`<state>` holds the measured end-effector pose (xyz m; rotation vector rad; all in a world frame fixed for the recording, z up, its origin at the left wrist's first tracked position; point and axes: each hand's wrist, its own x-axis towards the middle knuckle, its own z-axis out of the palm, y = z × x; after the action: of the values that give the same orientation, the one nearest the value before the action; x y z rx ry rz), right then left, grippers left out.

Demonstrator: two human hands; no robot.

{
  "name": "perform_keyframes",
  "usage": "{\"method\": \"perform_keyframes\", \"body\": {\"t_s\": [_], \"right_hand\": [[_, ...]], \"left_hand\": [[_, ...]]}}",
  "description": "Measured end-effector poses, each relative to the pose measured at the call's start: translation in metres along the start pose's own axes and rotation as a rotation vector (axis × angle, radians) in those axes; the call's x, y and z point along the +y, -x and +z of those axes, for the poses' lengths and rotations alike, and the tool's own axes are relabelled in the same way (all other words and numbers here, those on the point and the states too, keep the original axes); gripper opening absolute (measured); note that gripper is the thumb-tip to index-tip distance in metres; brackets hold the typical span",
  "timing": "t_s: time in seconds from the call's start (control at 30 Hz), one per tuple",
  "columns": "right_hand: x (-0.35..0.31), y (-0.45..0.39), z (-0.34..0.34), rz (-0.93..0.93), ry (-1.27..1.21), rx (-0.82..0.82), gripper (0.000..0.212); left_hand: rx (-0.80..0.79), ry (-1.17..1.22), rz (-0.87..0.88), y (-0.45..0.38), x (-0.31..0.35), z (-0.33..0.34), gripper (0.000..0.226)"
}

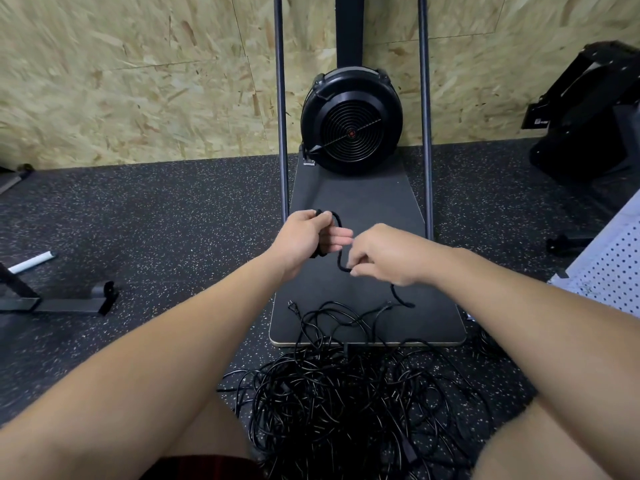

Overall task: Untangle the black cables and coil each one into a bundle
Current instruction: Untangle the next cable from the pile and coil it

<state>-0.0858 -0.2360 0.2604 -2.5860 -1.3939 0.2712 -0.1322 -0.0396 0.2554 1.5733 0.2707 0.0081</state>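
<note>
Cable (337, 237) runs between both hands, held up over the dark platform (363, 202) of a black fan machine (351, 123). The left hand (304, 237) has its thumb and palm closed around a few loops of this black cable, the loops standing out above the knuckles and behind the outstretched fingers (337, 239). Just beside it, the right hand (384, 254) pinches the same cable with curled fingertips, where the line dips in a short curve between the two hands. From under the right hand the cable drops down to the platform and trails toward the tangle of black cables (349, 393). That tangle lies well below the hands, spread over the speckled rubber floor (156, 220) between the person's knees, with a few strands and a plug (293, 307) reaching up onto the near edge of the platform. Two upright poles (282, 133) rise on either side of the fan, against a chipboard wall (138, 81). A white perforated panel (609, 268) sits at the right edge, and a black metal frame foot (69, 299) lies on the floor at the left.
</note>
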Motion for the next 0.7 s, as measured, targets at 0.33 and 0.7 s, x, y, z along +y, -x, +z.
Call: {"method": "perform_keyframes", "body": {"t_s": [0.33,0.7], "right_hand": [[-0.009,0.006,-0.019,-0.1,-0.147,0.504,0.007],[0.009,0.007,-0.015,0.093,-0.142,0.489,0.013]], "left_hand": [[-0.216,-0.143,0.083,0.018,0.015,0.015,0.033],[-0.231,-0.158,-0.045,0.008,0.0,0.006,0.038]]}}
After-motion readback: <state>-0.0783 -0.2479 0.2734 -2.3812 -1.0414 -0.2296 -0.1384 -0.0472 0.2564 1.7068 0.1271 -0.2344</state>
